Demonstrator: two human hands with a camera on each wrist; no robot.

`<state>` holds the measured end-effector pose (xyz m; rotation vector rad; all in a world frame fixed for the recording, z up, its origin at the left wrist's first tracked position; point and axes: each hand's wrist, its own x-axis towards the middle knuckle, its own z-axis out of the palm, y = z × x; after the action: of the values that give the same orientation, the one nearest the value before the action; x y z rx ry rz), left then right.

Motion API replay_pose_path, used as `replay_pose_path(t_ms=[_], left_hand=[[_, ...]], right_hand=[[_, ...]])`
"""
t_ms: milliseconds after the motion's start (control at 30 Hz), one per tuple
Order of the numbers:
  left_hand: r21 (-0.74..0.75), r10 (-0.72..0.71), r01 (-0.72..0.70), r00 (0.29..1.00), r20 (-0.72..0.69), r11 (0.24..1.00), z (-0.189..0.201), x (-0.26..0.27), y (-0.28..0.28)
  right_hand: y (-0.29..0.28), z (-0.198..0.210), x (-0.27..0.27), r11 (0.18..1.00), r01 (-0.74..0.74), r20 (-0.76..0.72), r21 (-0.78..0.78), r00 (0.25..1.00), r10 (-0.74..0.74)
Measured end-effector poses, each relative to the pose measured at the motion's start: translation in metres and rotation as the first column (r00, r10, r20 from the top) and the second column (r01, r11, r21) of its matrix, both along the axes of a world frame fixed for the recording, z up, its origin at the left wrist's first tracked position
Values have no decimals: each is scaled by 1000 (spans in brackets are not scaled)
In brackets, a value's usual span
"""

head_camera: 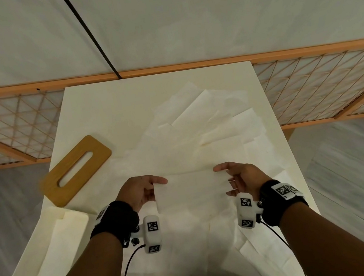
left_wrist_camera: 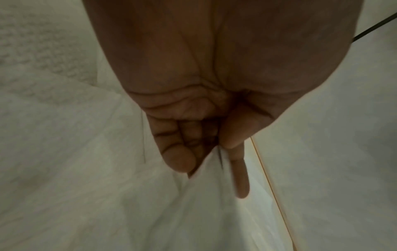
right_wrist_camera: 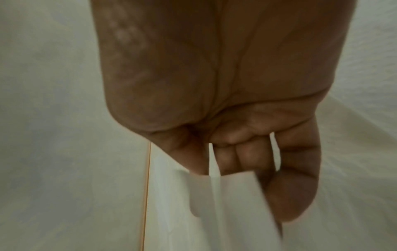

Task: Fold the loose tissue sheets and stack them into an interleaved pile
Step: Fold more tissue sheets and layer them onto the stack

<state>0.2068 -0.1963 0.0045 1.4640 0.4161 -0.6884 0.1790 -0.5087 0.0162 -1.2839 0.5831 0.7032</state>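
Note:
A white tissue sheet (head_camera: pixel 190 190) is held flat between both hands above the table's near middle. My left hand (head_camera: pixel 143 191) pinches its left edge between thumb and fingers; in the left wrist view the tissue sheet (left_wrist_camera: pixel 206 195) runs out from that pinch. My right hand (head_camera: pixel 235 178) grips the right edge, and in the right wrist view the tissue sheet (right_wrist_camera: pixel 225 195) passes between its fingers (right_wrist_camera: pixel 294 186). Several loose white sheets (head_camera: pixel 209 121) lie spread across the white table (head_camera: pixel 99 103). More sheets (head_camera: pixel 261 251) overlap near the front right.
A wooden lid with an oval slot (head_camera: pixel 75 170) lies at the table's left edge. A white open box (head_camera: pixel 41 267) holding folded tissue sits at the front left. A wooden lattice rail (head_camera: pixel 310 84) runs behind the table.

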Motion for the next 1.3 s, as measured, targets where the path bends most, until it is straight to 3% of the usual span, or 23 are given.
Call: replay_pose_path(t_ms=[100,167,267,367,500,600,867,967,1033,1100,1200,1300], left_hand=[[-9,2,-2,1000,10,1000,0,-1,0],[47,-43,41,998,42,998,0,-3,-1],[226,-199,169,973,115,959,-4,-7,1],[441,-386,293,912,137,849,-3,-12,0],[596,-529,361,839,128,717,-5,-23,0],[653,-572,367,811,124,663,-8,-29,0],[735,-633,375,768,96,566,-18,-31,-6],[776,-653,346,750,109,527,-19,-31,-8],[811,-680,310,720,141,497,-18,-32,-13],[836,-726,302,670,156,458,-15,-32,-21],[866,-794,331,597,115,374,-15,-31,-29],[872,-804,339,587,97,353,-17,-30,-32]], right_hand=[[0,2,1,999,25,-47,47,999,-23],[1,1,1,998,-40,-8,-42,999,39],[-1,-7,-1,975,-150,56,-165,985,161],[-3,-8,-6,936,-239,41,-257,965,257],[-6,-13,-13,830,-393,-8,-396,905,425],[-7,-15,-15,755,-457,-31,-471,864,503],[1,-20,-10,579,-494,-117,-648,816,566],[10,-12,3,504,-378,-62,-777,841,537],[22,-8,16,563,-257,45,-785,883,466],[36,-12,33,675,-178,123,-716,920,373],[60,-26,55,806,-108,94,-582,976,198],[79,-34,74,876,-15,51,-482,998,44]])
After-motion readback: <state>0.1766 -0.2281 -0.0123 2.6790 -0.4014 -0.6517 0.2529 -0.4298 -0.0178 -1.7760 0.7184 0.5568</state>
